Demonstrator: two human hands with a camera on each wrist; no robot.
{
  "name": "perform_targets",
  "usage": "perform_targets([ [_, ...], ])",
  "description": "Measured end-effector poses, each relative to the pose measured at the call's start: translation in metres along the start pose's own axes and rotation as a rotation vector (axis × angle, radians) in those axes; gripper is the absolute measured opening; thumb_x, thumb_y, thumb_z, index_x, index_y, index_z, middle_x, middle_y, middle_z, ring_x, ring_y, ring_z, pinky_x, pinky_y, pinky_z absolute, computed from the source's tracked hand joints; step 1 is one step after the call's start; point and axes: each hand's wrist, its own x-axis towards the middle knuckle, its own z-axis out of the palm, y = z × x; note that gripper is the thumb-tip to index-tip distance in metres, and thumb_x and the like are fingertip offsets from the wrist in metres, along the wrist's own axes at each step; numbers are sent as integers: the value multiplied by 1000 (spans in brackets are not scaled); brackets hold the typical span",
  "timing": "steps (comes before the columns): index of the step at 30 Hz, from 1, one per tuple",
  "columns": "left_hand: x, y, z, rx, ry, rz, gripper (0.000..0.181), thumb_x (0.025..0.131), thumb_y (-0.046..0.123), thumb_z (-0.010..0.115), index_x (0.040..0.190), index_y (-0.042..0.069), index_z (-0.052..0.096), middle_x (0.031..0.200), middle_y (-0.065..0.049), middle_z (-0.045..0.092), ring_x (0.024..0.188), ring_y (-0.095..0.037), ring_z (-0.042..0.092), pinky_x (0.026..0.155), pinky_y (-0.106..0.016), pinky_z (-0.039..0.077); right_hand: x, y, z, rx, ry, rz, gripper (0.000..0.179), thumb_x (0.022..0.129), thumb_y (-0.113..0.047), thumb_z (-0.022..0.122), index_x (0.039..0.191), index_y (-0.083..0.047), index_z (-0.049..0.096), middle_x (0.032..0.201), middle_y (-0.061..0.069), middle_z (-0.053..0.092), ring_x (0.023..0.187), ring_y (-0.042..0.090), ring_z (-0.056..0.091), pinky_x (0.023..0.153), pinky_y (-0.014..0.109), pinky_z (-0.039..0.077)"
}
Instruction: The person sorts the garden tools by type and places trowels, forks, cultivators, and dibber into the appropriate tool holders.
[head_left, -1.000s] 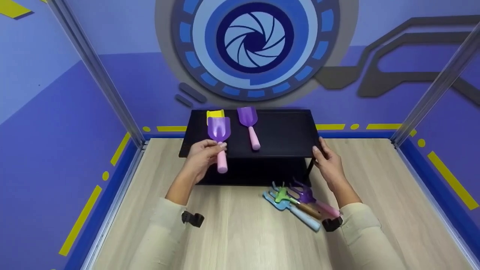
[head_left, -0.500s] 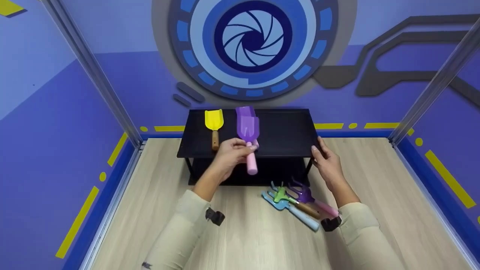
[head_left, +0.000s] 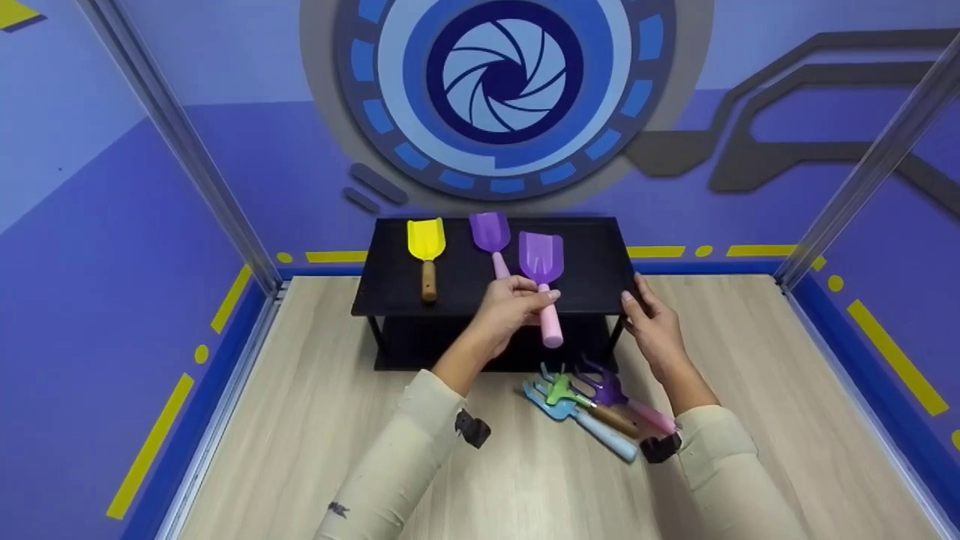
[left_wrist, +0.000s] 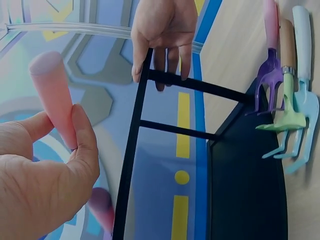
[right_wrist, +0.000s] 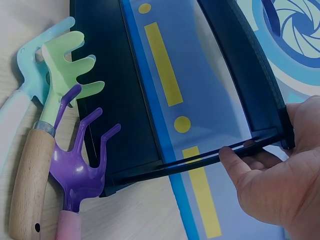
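Note:
My left hand (head_left: 506, 311) pinches the pink handle of a purple hand trowel (head_left: 541, 259) between thumb and fingers, above the right part of a black two-tier rack (head_left: 592, 262). In the left wrist view the pink handle (left_wrist: 52, 95) shows above the fingertips. My right hand (head_left: 660, 337) grips the rack's right side near its front corner; the right wrist view shows the thumb (right_wrist: 235, 162) on the side rail. A second purple trowel (head_left: 490, 232) lies on the top shelf, its handle end hidden behind my left hand. A yellow trowel (head_left: 426, 240) with a wooden handle lies to its left.
Before the rack's right front, a blue hand fork (head_left: 611, 436), a green hand rake (head_left: 559, 390) and a purple hand fork (head_left: 609, 390) lie bunched on the wooden table (head_left: 322, 420). Blue-purple walls (head_left: 247, 172) enclose the back and sides.
My left hand has carried the purple trowel rightward, from over the yellow trowel past the second purple one. The yellow trowel has come into full view. The right hand stays on the rack.

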Motion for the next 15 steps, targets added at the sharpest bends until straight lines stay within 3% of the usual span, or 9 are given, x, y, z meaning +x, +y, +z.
perform_targets([
  [7,5,-4,15,-35,19,-24,21,93,5,80,100,5,60,92,-3,66,79,-13,68,74,-27,63,1,-1,-1,-8,5,3,64,114,-40,46,170,-35,14,180,0,12,163,27,30,131,48,33],
  [15,11,-13,22,-74,13,-37,20,93,3,80,95,6,60,91,-3,67,78,-13,68,74,-28,64,2,1,2,22,8,5,64,114,-39,46,170,-34,14,181,-1,9,164,28,28,131,49,33],
])
